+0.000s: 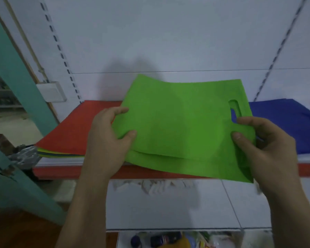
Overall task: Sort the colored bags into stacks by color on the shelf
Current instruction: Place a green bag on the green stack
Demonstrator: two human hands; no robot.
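We are holding the green bag [179,126] over the shelf [48,171], left hand [107,140] pinching its 9 o'clock edge, right hand [268,145] its 3 o'clock edge. A red-topped stack [73,129] is lying at 9 o'clock, blue bags [290,126] at 3.

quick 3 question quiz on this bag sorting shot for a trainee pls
1. True or false: the left hand and the right hand both grip the green bag.
2. Which colour tops the mixed stack to the left of it? A) yellow B) red C) blue
3. Fill in: the green bag's cut-out handle lies nearest the ____ hand.
Key: 1 true; 2 B; 3 right.
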